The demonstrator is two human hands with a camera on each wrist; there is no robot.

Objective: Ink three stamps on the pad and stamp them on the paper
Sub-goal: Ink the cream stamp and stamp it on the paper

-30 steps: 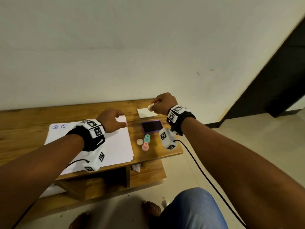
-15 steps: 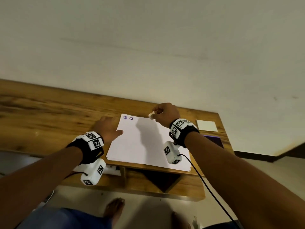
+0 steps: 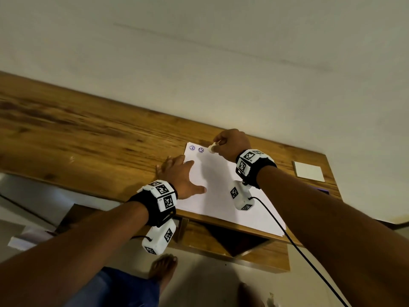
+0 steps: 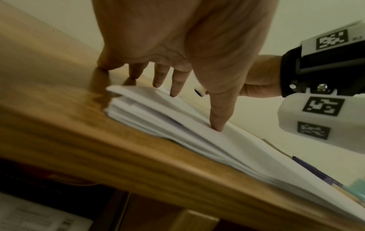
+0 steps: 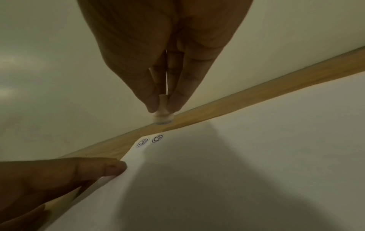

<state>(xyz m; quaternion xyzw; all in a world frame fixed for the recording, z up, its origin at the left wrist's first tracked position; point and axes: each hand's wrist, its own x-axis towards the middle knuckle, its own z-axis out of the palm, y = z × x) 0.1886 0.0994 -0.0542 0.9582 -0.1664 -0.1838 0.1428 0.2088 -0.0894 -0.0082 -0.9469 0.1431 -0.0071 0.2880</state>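
White paper stack point(image 3: 223, 191) sits nearest on the wooden table point(image 3: 88, 138), thin floppy sheets, so the left hand point(image 3: 180, 176) lies flat with fingers spread across its edge to pin it. Further back, the right hand point(image 3: 231, 144) pinches a tiny pale stamp point(image 3: 212, 148) by its narrow neck. Looks feather-light, hard plastic probably, easy to tip. It hovers just beside two smiley prints point(image 3: 196, 149).

Bare paper point(image 3: 223, 185) lies open between the hands; the left hand point(image 3: 179, 173) blocks its left edge, the wall point(image 3: 221, 74) stands behind.
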